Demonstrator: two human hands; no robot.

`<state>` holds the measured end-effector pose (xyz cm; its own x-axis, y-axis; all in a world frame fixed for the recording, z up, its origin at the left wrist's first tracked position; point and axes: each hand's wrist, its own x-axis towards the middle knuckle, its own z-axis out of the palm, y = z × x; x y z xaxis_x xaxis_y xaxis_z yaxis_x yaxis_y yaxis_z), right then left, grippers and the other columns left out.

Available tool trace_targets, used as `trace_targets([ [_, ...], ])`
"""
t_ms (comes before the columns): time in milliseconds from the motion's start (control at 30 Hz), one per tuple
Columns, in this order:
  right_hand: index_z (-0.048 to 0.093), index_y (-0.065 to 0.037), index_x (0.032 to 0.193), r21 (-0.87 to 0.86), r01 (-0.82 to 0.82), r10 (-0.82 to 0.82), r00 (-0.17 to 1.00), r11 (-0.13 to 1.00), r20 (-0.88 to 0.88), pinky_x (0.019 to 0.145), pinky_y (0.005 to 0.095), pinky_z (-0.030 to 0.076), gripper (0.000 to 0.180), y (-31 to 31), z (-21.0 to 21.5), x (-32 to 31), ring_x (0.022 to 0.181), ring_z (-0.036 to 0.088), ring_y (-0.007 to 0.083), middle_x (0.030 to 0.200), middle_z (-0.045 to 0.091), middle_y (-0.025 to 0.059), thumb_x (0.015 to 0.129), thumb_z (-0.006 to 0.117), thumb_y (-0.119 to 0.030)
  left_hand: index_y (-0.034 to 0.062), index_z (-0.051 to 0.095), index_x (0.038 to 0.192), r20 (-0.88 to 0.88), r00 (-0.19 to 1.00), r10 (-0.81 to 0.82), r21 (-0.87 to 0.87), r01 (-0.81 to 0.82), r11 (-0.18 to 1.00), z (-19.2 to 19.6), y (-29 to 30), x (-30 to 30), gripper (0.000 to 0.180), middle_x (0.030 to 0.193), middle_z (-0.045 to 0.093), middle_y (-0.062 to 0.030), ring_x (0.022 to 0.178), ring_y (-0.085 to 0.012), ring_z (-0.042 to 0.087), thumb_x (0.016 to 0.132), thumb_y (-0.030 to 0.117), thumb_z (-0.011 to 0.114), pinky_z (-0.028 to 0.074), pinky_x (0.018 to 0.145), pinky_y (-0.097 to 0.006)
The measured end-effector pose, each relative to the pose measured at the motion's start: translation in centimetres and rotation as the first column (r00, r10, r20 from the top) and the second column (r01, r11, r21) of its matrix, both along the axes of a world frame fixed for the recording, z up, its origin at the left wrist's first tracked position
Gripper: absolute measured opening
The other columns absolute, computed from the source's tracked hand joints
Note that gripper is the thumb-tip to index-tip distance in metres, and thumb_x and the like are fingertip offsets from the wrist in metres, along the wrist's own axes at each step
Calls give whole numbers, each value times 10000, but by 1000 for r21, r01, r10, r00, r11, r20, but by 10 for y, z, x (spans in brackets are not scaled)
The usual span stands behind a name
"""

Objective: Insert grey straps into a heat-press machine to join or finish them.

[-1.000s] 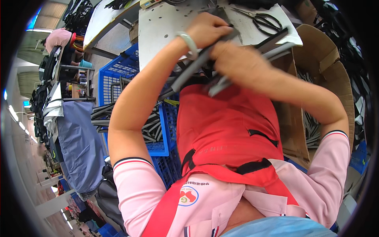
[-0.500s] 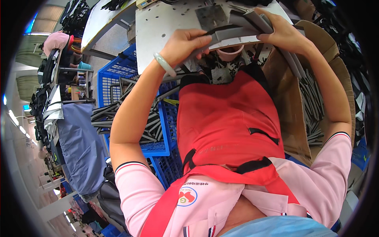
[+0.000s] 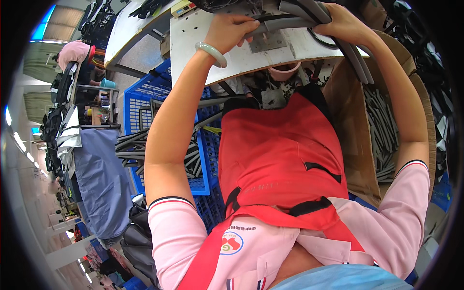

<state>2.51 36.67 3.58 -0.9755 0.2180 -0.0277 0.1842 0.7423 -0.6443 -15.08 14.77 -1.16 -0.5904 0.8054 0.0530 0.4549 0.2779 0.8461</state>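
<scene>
Grey curved rubber hoses (image 3: 290,21) lie across the white table (image 3: 203,53), gripped at one end by the left hand (image 3: 231,30) and at the other by the right hand (image 3: 347,23), above a blue plastic crate (image 3: 145,96) beside the left forearm.

Head-worn fisheye, steeply downward, close over worktable (image 3: 203,53)

crate (image 3: 145,104) left | table (image 3: 193,43) ahead | carton (image 3: 357,145) right
</scene>
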Motion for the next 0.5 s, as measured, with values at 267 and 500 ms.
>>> trace_targets([
  [267, 613, -6, 974, 35, 35, -35, 999, 999, 9, 717, 324, 465, 316, 1, 6, -7, 761, 564, 160, 797, 636, 72, 725, 713, -172, -22, 716, 963, 4, 999, -34, 47, 33, 998, -3, 9, -20, 285, 678, 675, -80, 502, -74, 521, 859, 240, 673, 431, 485, -226],
  [500, 627, 1, 1058, 116, 67, -73, 996, 991, 49, 785, 330, 466, 386, 18, -2, -28, 848, 591, 179, 906, 669, 110, 731, 726, -178, -1, 720, 896, 156, 988, 1, 167, -27, 986, -16, 10, -31, 230, 666, 663, -60, 511, -84, 526, 886, 213, 639, 435, 504, -233],
])
